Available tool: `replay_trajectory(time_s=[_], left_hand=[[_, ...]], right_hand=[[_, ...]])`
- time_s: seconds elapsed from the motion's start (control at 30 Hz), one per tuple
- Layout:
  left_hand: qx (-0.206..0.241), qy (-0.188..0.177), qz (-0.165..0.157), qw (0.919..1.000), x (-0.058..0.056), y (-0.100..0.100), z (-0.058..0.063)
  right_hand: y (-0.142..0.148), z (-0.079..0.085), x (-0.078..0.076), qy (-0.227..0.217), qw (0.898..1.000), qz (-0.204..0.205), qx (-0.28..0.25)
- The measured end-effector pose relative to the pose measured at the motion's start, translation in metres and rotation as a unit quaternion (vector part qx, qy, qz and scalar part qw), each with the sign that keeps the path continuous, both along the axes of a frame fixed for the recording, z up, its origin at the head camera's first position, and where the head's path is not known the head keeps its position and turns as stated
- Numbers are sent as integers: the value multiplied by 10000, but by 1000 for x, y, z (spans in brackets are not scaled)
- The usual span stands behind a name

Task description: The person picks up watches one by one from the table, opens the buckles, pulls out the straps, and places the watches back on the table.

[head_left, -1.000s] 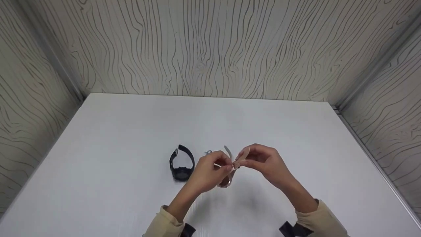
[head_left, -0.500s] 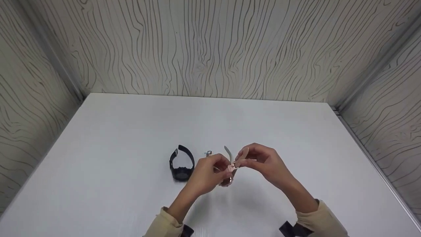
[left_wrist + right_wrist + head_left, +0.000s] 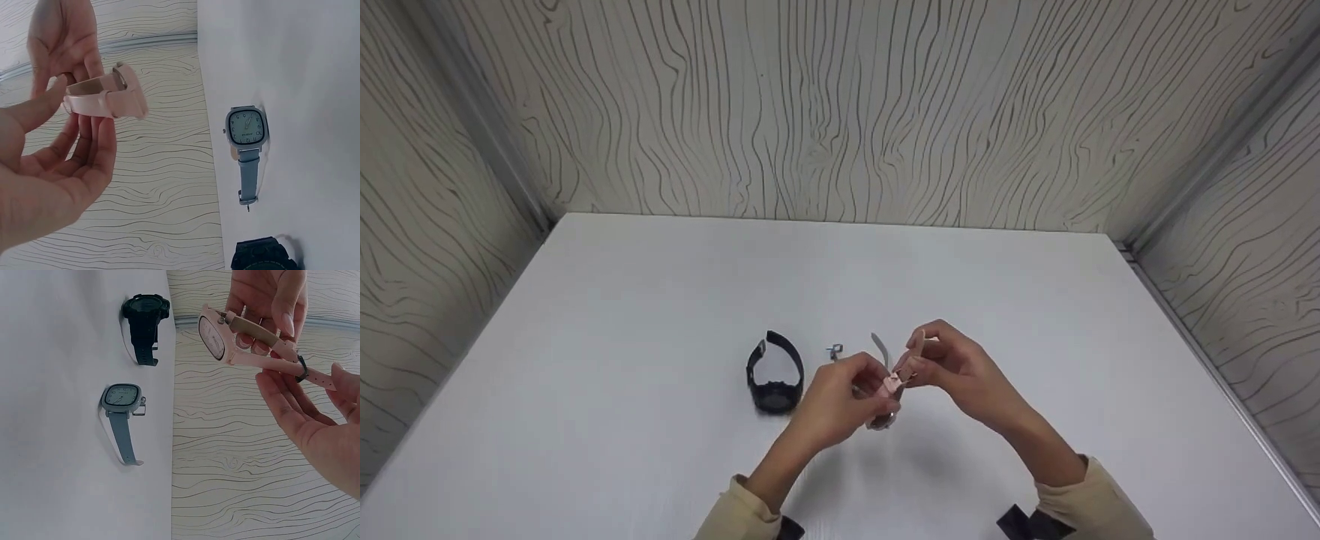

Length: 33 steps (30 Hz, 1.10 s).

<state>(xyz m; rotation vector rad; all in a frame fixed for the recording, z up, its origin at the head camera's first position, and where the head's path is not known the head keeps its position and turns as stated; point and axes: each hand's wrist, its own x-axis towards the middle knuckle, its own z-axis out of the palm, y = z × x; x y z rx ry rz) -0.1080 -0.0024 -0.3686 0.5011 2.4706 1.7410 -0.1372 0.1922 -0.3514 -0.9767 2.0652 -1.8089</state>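
A pink wristwatch (image 3: 214, 338) is held up between both hands, its strap closed into a loop. My left hand (image 3: 834, 397) grips the strap close to the dark metal buckle (image 3: 302, 369). With thumb and fingers, my right hand (image 3: 971, 379) pinches the free end of the strap, which passes through the buckle in the right wrist view. In the head view the watch case hangs below the fingers, partly hidden by my left hand. On the white table behind the hands lies a blue-grey watch (image 3: 246, 128), mostly covered by the left hand in the head view.
A black watch (image 3: 776, 397) lies on the white table (image 3: 622, 337) left of the hands, its strap in an open curve. The blue-grey watch's buckle (image 3: 835, 349) shows just beyond the left hand. Wood-patterned panels (image 3: 825, 112) border the table behind and at both sides.
The left hand has shifted slightly right and down, uncovering more of the blue-grey watch's buckle. The right fingers have risen a little, and the pink strap end stands more upright.
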Motion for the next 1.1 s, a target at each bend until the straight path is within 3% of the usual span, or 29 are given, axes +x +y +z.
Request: replay_trajectory(time_s=[0.4,0.7,1.1], left_hand=[[137,129,235,9995,0,1,3],[91,388,218,9990,1,-2,3],[-21,266,281,9992,2,-1,6]], right_hand=[[-1,-1,-1,-193,9998,66,-36],[2,-4,0,-291,9992,270,-85],[1,-10,0,78,9991,26,406]])
